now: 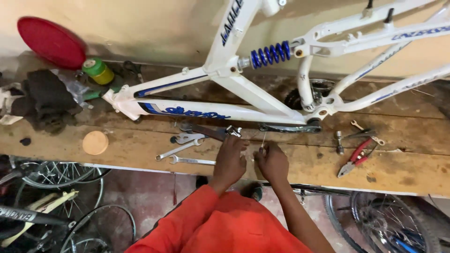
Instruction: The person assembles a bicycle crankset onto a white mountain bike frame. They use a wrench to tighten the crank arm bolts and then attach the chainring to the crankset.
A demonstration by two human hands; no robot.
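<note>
Hands (251, 161) below white bicycle frame (243, 93)

A worn wooden plank desk (140, 150) carries a white bicycle frame with a blue coil spring (243, 89) lying along its back. Steel open-ended spanners (185, 149) lie near the front edge, red-handled pliers (355, 157) to the right, a round tan disc (95, 142), dark rags (47, 100) and a green-and-yellow tape roll (97, 70) to the left.
</note>
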